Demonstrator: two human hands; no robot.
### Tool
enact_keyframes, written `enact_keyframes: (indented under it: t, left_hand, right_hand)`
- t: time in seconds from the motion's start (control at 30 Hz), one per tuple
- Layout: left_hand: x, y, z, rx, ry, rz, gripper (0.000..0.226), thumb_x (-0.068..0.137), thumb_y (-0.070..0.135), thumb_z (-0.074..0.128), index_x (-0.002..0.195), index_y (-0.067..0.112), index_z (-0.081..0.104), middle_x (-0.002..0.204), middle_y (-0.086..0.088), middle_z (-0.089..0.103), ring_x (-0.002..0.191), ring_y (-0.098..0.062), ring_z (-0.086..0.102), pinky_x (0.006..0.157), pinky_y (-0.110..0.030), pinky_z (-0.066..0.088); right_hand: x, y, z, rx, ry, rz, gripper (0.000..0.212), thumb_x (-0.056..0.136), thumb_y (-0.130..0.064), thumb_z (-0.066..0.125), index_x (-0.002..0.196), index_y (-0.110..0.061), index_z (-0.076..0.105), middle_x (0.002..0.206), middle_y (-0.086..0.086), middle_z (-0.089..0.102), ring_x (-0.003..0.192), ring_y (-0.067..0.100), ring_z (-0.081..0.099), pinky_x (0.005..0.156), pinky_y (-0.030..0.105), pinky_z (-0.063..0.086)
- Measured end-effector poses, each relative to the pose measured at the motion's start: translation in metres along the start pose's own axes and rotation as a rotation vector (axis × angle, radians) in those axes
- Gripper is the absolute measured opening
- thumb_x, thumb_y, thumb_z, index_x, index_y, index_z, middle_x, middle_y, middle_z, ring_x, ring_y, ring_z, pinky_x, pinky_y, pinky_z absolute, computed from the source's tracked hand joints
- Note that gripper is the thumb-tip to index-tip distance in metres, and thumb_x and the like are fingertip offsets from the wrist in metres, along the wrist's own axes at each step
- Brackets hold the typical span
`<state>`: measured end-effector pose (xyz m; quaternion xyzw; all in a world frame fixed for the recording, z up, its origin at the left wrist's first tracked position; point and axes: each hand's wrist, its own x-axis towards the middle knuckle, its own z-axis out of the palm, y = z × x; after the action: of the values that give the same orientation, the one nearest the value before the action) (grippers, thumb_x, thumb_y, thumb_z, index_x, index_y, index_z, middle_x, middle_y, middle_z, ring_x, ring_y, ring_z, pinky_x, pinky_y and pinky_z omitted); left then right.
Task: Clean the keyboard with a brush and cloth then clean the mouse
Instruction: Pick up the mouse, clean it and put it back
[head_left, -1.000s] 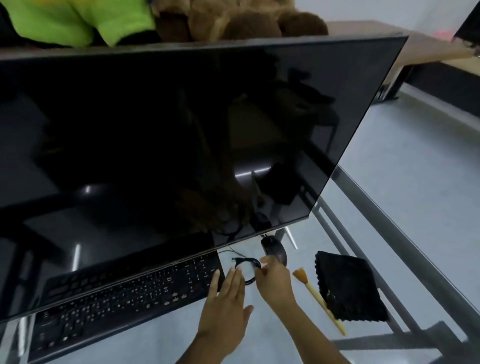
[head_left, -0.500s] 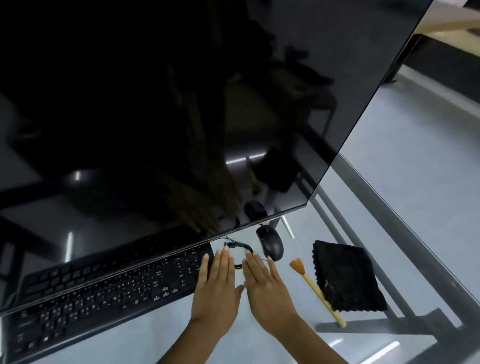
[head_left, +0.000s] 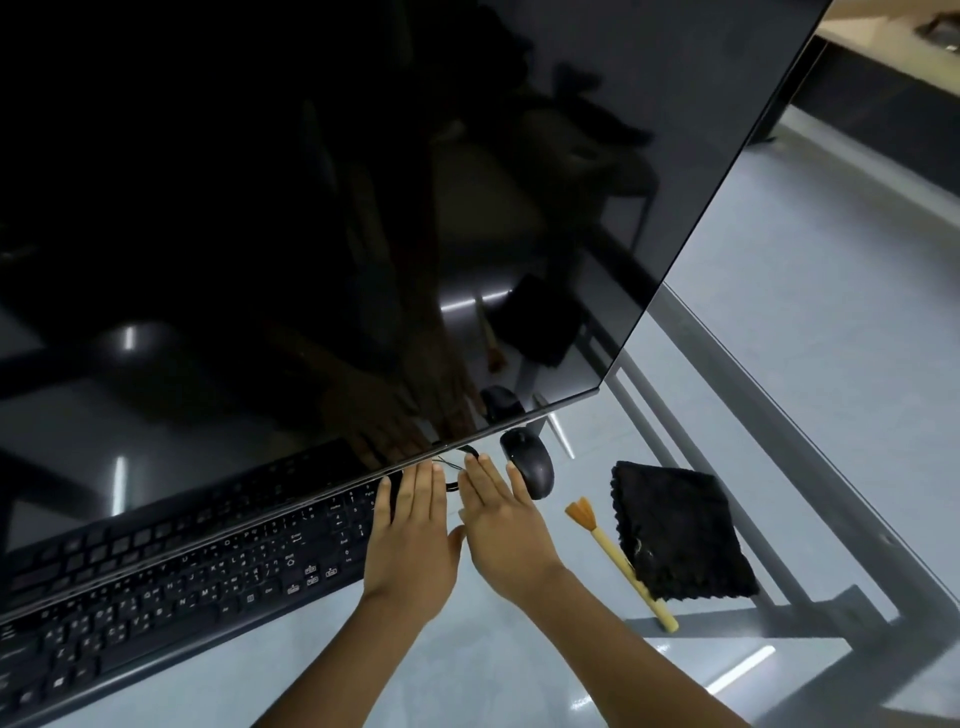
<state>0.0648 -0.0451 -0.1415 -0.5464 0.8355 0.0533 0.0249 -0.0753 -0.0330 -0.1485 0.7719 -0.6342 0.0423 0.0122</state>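
A dark, switched-off monitor (head_left: 363, 208) fills most of the view, leaning over the glass bench (head_left: 467, 670); its glossy face mirrors both hands, the mouse, the brush and the cloth.

Under the monitor's lower edge lies the black keyboard (head_left: 182, 587), stretching away to the left of the left hand's grip, its far rows hidden beneath the screen. The keyboard's right end sits under the left hand's fingers.

The black cloth (head_left: 680, 535) lies folded on the bench well to the right of the right hand's grip, untouched. Its near left edge overlaps the handle of the brush.

The left hand (head_left: 410, 540) is flat, palm down, fingers straight and pressed side by side, holding nothing; its fingertips reach almost to the monitor's lower edge. The right hand (head_left: 504, 525) lies just beside it, also flat and palm down, fingers slightly spread, gripping nothing. The two thumbs nearly meet between the hands.

The brush (head_left: 618, 558), with a pale wooden handle and orange-brown bristles, lies on the bench between the right hand's grip and the cloth, bristles pointing away from the person.

The black mouse (head_left: 530, 465) sits just beyond and to the right of the right hand's fingertips; the outermost finger is right beside it, though whether it touches cannot be told.

A thin black cable (head_left: 457, 462) loops on the bench just ahead of both sets of fingertips, partly hidden by them.
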Motion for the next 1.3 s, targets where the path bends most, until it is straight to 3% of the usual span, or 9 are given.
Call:
enact_keyframes:
  t: [0.13,0.23,0.3,0.43,0.7,0.87,0.97,1.13,1.3]
  left_hand:
    - [-0.008,0.012,-0.009,-0.031,0.082,0.013,0.073,0.082,0.035,0.064,0.139,-0.003,0.038,0.144,-0.021,0.044,0.135,-0.034,0.040,0.110,-0.052,0.029]
    - [-0.014,0.031,-0.028,-0.070,0.096,0.052,0.061,0.069,0.028,0.079,0.121,0.002,0.061,0.122,-0.015,0.062,0.111,-0.031,0.060,0.086,-0.045,0.051]
    - [-0.015,0.048,-0.048,-0.098,0.079,0.062,0.040,0.074,0.028,0.074,0.108,0.009,0.065,0.103,-0.007,0.064,0.093,-0.024,0.062,0.073,-0.036,0.050]
    - [-0.006,0.084,-0.066,-0.167,-0.061,0.053,0.029,0.099,0.031,0.036,0.115,0.014,0.052,0.109,-0.004,0.063,0.098,-0.021,0.061,0.069,-0.028,0.040]
    - [0.025,0.157,-0.048,-0.436,-0.316,-0.156,0.045,0.098,0.047,0.029,0.109,0.014,0.058,0.102,-0.008,0.067,0.090,-0.028,0.065,0.071,-0.034,0.052]
    - [0.027,0.186,-0.041,-0.467,-0.373,-0.304,0.032,0.096,0.041,0.042,0.111,0.015,0.051,0.097,-0.006,0.066,0.079,-0.026,0.068,0.068,-0.034,0.057]
    - [0.030,0.195,-0.040,-0.546,-0.398,-0.384,0.019,0.095,0.031,0.048,0.090,0.013,0.053,0.085,-0.004,0.066,0.068,-0.023,0.068,0.064,-0.033,0.059]
    - [0.037,0.209,-0.055,-0.620,-0.379,-0.427,0.017,0.093,0.027,0.047,0.095,0.012,0.054,0.079,-0.002,0.060,0.066,-0.018,0.063,0.059,-0.031,0.057]
    - [0.063,0.239,-0.123,-0.674,-0.204,-0.281,0.018,0.095,0.026,0.036,0.093,0.013,0.049,0.076,-0.001,0.052,0.067,-0.020,0.054,0.054,-0.028,0.041]
  right_hand:
    - [-0.006,0.003,-0.011,0.060,0.075,0.019,0.044,0.081,-0.022,0.072,0.122,-0.008,0.065,0.133,0.014,0.060,0.127,0.032,0.054,0.106,0.049,0.044]
    - [-0.020,0.018,-0.031,0.155,0.127,0.154,0.034,0.080,-0.012,0.070,0.114,-0.009,0.068,0.122,0.012,0.065,0.111,0.031,0.062,0.091,0.043,0.054]
    - [-0.033,0.035,-0.046,0.165,0.128,0.243,0.037,0.072,-0.008,0.075,0.108,-0.009,0.069,0.111,0.010,0.067,0.094,0.030,0.065,0.075,0.038,0.056]
    - [-0.062,0.082,-0.070,0.092,0.087,0.363,0.031,0.078,-0.021,0.076,0.106,-0.008,0.069,0.103,0.011,0.067,0.083,0.033,0.063,0.064,0.039,0.052]
    - [-0.098,0.167,-0.073,0.081,-0.143,0.759,0.038,0.099,-0.028,0.046,0.133,-0.010,0.046,0.131,0.014,0.047,0.118,0.033,0.047,0.098,0.042,0.044]
    - [-0.102,0.186,-0.063,0.207,-0.254,0.957,0.054,0.096,-0.043,0.052,0.136,-0.009,0.038,0.134,0.015,0.048,0.124,0.034,0.049,0.104,0.047,0.043]
    - [-0.100,0.198,-0.062,0.494,-0.252,1.054,0.045,0.094,-0.037,0.059,0.124,-0.007,0.045,0.118,0.011,0.059,0.110,0.031,0.058,0.099,0.046,0.047]
    - [-0.099,0.215,-0.087,0.840,-0.213,0.931,0.018,0.098,-0.027,0.056,0.107,-0.013,0.048,0.096,0.002,0.057,0.086,0.016,0.056,0.073,0.028,0.049]
    - [-0.083,0.256,-0.162,0.725,0.099,0.839,0.013,0.097,-0.017,0.054,0.106,-0.017,0.044,0.085,0.001,0.058,0.070,0.016,0.057,0.055,0.028,0.044]
